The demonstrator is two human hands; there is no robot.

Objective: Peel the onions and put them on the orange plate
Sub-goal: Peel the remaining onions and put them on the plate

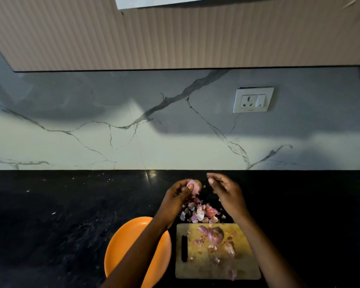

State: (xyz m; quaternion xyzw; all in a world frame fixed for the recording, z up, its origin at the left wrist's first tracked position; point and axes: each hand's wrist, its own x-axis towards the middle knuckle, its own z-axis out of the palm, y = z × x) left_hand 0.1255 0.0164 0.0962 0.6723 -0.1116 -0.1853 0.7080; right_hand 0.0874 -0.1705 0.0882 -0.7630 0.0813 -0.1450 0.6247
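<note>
Nearest me lies the pale rectangular wooden cutting board [197, 269], and I place everything else by it. On the board sit two more purple onions [216, 235], still partly in their skins as far as I can tell, among torn flakes. Just left of the board is the round orange plate [123, 242]; my left forearm crosses over it, and the part I can see holds no onion. Just beyond the board's far edge, on the black speckled stone counter [60, 215], lies a heap of pink and white onion skins [200, 212]. Above and beyond that heap, my left hand [176, 197] grips a small purple onion [194, 186] with fingers and thumb curled round it. My right hand [227, 193] hovers just right of the onion, apart from it, fingers loosely bent and holding nothing that I can make out. Far behind the board stands the veined marble backsplash [112, 142] with a white wall socket [253, 99]. I judge I am mid-peel on this onion; next, my right fingertips must catch a loose edge of skin and strip it away.
</note>
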